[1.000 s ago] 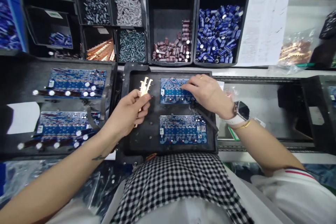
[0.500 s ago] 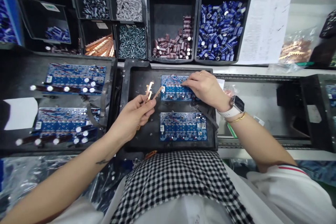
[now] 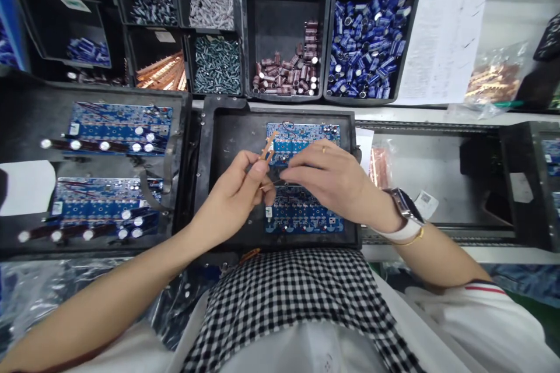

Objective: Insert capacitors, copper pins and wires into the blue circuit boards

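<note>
My left hand (image 3: 240, 189) is closed around a few notched copper strips (image 3: 268, 148), whose ends stick up past the thumb. My right hand (image 3: 328, 178) hovers just right of them, fingers stretched forward and slightly apart, with nothing visible in it. Beneath the hands, the black tray (image 3: 231, 128) holds two blue circuit boards, one above the other. The upper circuit board (image 3: 306, 129) is partly covered by my right hand. The lower circuit board (image 3: 301, 222) is partly hidden along its top edge.
Behind the tray stand bins of brown capacitors (image 3: 289, 78), blue capacitors (image 3: 367, 46) and copper strips (image 3: 161, 73). To the left, another black tray (image 3: 26, 128) carries two boards fitted with capacitors. A conveyor rail (image 3: 437, 128) runs right, near a bagged copper bundle (image 3: 380, 166).
My right hand has moved off the upper board, down and left towards my left hand. My left hand has shifted right with the copper strips, which now overlap the board's left edge.
</note>
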{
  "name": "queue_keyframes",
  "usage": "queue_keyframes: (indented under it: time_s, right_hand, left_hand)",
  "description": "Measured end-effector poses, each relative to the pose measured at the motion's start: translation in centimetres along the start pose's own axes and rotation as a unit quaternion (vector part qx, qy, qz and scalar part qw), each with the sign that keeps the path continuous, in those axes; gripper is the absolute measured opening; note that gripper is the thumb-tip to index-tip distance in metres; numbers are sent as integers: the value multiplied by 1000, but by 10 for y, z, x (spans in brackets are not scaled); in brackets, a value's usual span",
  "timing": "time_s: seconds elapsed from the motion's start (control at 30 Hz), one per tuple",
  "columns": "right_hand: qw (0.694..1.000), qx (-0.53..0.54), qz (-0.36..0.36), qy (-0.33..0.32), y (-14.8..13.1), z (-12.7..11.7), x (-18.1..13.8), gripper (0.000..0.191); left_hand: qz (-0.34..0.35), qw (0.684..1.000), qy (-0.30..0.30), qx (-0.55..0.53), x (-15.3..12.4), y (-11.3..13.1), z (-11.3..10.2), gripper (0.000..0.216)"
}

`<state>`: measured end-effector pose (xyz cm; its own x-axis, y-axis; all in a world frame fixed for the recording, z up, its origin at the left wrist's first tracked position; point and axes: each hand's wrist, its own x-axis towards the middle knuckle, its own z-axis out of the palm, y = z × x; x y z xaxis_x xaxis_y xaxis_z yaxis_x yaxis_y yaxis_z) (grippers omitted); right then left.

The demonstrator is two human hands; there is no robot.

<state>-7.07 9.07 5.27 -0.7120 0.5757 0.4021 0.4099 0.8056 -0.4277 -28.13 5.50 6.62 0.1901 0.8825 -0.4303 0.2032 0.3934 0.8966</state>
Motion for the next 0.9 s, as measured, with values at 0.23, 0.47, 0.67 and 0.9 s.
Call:
queue_keyframes:
  time_s: [0.23,0.47,0.67,0.9]
  right_hand:
    - [989,-104,106,-9,47,16,-25,27]
    - [987,-120,104,-22,52,26,-28,29]
    - [981,-156,100,-54,57,24,-26,31]
    - [991,-123,52,-16,4,4,-14,32]
  left_hand:
    - [57,989,118,76,16,-16,-21,26]
    - [-57,995,80,4,10,-17,-16,30]
    - [-106,982,27,-155,1,-14,-11,25]
    - [-198,930,-48,-305,-25,-7,-6,16]
